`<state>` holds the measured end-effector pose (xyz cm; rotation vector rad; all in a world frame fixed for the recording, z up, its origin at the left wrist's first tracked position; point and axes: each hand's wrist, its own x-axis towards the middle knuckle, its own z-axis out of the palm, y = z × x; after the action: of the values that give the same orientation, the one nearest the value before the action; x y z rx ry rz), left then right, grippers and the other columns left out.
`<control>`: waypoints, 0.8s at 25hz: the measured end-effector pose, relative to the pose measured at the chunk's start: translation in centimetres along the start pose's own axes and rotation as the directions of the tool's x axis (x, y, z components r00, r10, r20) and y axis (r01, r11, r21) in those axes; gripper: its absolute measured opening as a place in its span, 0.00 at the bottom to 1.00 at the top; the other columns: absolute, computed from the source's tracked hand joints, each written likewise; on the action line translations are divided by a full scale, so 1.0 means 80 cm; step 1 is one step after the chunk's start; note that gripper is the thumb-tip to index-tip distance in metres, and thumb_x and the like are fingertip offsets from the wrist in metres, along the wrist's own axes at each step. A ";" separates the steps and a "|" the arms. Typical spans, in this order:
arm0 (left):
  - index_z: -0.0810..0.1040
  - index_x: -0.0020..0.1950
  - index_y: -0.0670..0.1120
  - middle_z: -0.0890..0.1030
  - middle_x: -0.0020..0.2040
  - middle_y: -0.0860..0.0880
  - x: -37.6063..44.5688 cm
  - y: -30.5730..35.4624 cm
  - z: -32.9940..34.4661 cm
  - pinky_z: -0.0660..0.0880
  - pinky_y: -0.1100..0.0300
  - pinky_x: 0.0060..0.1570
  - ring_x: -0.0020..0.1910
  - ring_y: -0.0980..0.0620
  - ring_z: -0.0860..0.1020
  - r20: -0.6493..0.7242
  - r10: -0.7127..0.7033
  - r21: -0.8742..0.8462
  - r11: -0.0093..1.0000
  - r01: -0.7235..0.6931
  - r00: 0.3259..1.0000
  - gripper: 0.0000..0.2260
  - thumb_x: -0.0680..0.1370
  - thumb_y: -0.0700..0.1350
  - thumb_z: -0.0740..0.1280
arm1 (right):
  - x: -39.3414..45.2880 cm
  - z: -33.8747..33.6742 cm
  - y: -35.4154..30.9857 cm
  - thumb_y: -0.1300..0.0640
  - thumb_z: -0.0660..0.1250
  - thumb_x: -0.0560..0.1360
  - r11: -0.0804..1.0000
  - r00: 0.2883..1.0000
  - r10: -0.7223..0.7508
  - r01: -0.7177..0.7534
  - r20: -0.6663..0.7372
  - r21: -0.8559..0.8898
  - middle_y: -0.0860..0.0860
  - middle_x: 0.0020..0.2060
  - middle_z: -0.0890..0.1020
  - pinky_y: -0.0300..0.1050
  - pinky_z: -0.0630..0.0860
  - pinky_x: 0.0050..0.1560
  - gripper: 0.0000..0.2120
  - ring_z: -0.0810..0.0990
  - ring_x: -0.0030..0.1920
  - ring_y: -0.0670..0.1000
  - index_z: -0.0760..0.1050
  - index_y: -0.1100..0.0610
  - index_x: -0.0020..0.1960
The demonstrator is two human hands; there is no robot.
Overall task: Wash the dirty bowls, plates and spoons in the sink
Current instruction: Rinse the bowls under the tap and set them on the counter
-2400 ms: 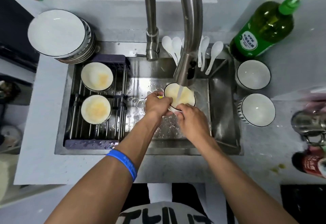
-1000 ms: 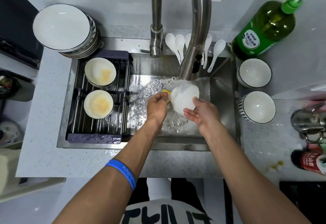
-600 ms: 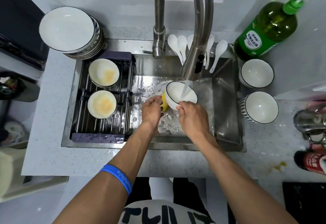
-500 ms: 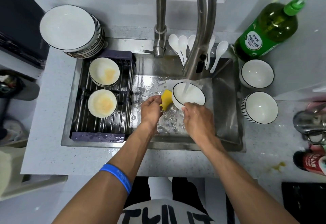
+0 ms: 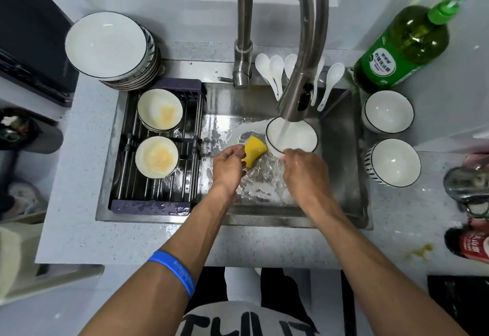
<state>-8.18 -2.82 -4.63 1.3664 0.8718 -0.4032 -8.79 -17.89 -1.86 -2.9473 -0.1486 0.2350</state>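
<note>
Water runs from the faucet (image 5: 301, 76) into a white bowl (image 5: 299, 138) held mouth-up over the steel sink (image 5: 341, 150). My right hand (image 5: 304, 174) grips that bowl by its near rim. My left hand (image 5: 227, 166) holds a yellow sponge (image 5: 254, 151) just left of the bowl, apart from it. Two dirty bowls (image 5: 160, 109) (image 5: 156, 157) with orange residue sit on the drain rack (image 5: 148, 203) at the sink's left. Several white spoons (image 5: 275, 73) lean at the sink's back edge.
A stack of plates (image 5: 105, 44) stands at the back left of the counter. Two clean bowls (image 5: 387, 110) (image 5: 393, 162) sit on the counter at right, behind them a green soap bottle (image 5: 404, 47). A metal pot (image 5: 465, 184) and a red can (image 5: 468, 243) are at far right.
The bowl was turned bottom-up under the stream, then turned mouth-up again. My left hand drew the sponge away from the bowl to the left.
</note>
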 end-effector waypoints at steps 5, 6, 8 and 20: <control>0.81 0.52 0.48 0.82 0.55 0.46 0.002 0.000 -0.001 0.76 0.52 0.56 0.52 0.46 0.79 0.009 0.009 0.025 1.000 -0.009 1.000 0.07 0.81 0.39 0.64 | 0.007 0.004 0.001 0.59 0.61 0.81 0.998 0.999 0.046 -0.046 0.001 0.045 0.57 0.41 0.83 0.50 0.74 0.37 0.09 0.82 0.41 0.61 0.79 0.59 0.47; 0.81 0.54 0.47 0.82 0.54 0.46 0.001 0.001 -0.001 0.76 0.51 0.57 0.52 0.47 0.79 0.016 0.010 0.026 1.000 -0.010 1.000 0.07 0.81 0.39 0.64 | 0.005 0.006 -0.002 0.59 0.61 0.80 0.999 0.999 0.043 -0.043 0.011 0.028 0.57 0.42 0.84 0.49 0.74 0.37 0.08 0.82 0.42 0.61 0.79 0.59 0.48; 0.80 0.56 0.46 0.82 0.54 0.45 0.003 -0.003 0.000 0.77 0.51 0.57 0.51 0.47 0.79 0.003 0.003 0.044 0.999 -0.003 1.000 0.08 0.82 0.39 0.64 | 0.003 0.007 -0.001 0.60 0.63 0.79 0.997 0.998 0.064 -0.064 0.015 0.035 0.56 0.41 0.84 0.48 0.73 0.37 0.06 0.83 0.42 0.60 0.79 0.58 0.48; 0.77 0.57 0.47 0.83 0.51 0.44 0.013 0.025 0.075 0.80 0.57 0.35 0.43 0.48 0.81 0.216 -0.020 0.007 1.000 0.019 0.976 0.12 0.79 0.35 0.60 | -0.019 0.002 0.007 0.67 0.72 0.61 0.983 0.990 -0.120 0.108 -0.079 -0.149 0.53 0.35 0.82 0.45 0.75 0.29 0.11 0.80 0.35 0.58 0.79 0.59 0.43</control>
<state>-4.30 -7.92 -4.22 1.2918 0.7052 -0.5586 -10.22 -18.60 -1.89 -3.0724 -0.3348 0.0808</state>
